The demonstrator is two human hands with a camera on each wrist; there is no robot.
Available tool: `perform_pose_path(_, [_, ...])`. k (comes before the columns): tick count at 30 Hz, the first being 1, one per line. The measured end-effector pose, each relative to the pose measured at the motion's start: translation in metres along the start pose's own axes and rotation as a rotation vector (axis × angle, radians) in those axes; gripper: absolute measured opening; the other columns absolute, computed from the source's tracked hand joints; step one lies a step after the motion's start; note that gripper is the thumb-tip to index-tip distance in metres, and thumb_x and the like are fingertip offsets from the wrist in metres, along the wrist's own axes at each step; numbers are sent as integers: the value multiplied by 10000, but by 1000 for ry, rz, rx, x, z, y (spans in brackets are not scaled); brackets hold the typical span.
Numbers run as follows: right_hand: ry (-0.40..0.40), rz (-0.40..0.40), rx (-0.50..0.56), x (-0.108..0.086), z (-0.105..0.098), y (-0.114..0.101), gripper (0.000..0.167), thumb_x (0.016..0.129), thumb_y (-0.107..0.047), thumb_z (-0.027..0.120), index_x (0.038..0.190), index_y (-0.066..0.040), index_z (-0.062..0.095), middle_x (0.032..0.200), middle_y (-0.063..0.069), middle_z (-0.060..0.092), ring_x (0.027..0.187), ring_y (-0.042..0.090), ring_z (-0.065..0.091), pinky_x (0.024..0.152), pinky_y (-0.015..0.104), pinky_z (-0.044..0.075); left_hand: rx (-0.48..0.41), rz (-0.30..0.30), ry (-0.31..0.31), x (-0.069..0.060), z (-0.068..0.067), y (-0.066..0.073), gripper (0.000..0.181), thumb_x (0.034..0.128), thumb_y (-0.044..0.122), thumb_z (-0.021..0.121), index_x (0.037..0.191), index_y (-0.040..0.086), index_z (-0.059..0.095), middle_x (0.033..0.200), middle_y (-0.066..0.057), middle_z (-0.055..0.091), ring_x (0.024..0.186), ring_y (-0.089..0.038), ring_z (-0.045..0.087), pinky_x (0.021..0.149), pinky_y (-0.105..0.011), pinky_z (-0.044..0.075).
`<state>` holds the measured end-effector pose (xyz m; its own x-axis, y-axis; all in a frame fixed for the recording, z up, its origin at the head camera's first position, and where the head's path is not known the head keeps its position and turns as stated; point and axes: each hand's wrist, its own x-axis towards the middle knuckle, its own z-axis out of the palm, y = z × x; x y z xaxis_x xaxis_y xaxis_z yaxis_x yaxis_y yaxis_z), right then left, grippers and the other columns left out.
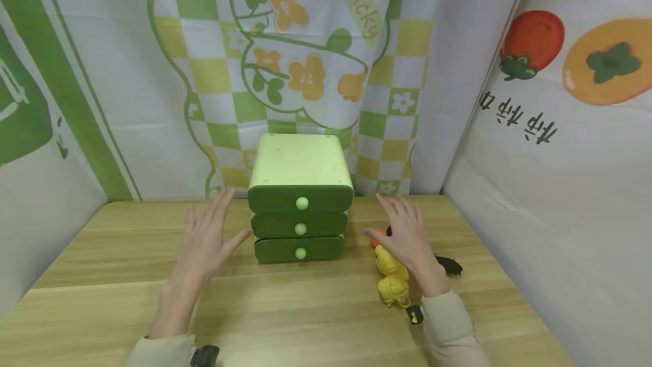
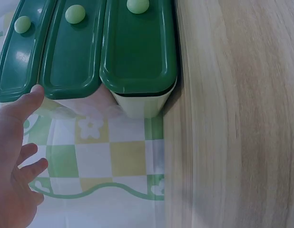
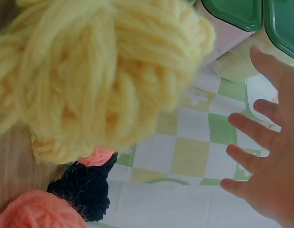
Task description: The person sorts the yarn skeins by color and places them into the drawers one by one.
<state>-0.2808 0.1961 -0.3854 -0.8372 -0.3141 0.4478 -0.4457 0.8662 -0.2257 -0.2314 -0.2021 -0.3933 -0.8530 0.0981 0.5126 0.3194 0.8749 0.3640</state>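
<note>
A small green chest of drawers [image 1: 301, 163] stands at the back of the table, its dark green drawer fronts closed or nearly so, each with a pale round knob [image 1: 302, 203]. My left hand [image 1: 206, 242] is held to its left with fingers spread, holding nothing; in the left wrist view the thumb [image 2: 30, 102] appears close to the drawer fronts. On the other side my right hand [image 1: 404, 234] hovers with straight, spread fingers, also holding nothing. Beneath and beside it lie yellow yarn balls [image 1: 393, 290], an orange-pink yarn ball [image 1: 377, 237] and black yarn [image 1: 449, 265], partly hidden by the hand.
The wooden table [image 1: 305, 316] carries these things. A checked green and yellow curtain [image 1: 214, 84] hangs right behind the chest, and a white printed sheet [image 1: 560, 186] closes off the right side. Near the right sleeve sits a small black item [image 1: 415, 315].
</note>
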Motion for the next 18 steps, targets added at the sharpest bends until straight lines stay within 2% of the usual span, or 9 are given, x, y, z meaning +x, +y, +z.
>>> perform_pose_path(4, [84,-34,39,1,0,-2,709,899,-420,713,1487,-123,452,1409,159,552,1343,405,441,1127,622,291,-6,3,18,-1,-1,1,901,933,397,675,1607,178,118,1630,-170,245,1457,-433,278,1228,-591,-52])
perform_pose_path(8, [164,-73,64,4,-1,-6,635,893,-373,735,1431,-109,525,1306,146,627,1241,374,531,1060,584,388,-16,12,38,-1,-3,0,869,942,380,666,1602,161,145,1628,-171,249,1456,-431,282,1244,-559,-15])
perform_pose_path(14, [229,-116,144,3,-1,-9,525,899,-283,737,1366,-97,586,1150,97,684,1128,326,589,1009,522,437,-77,39,54,-3,0,-3,725,949,320,671,1538,84,320,1629,-169,244,1455,-442,273,1243,-561,97])
perform_pose_path(18, [283,-177,147,5,-2,-17,459,892,-248,747,1311,-99,634,1083,74,711,1057,300,629,955,491,483,-90,57,67,-2,3,-6,657,954,288,670,1503,74,381,1617,-172,269,1441,-450,295,1229,-583,140])
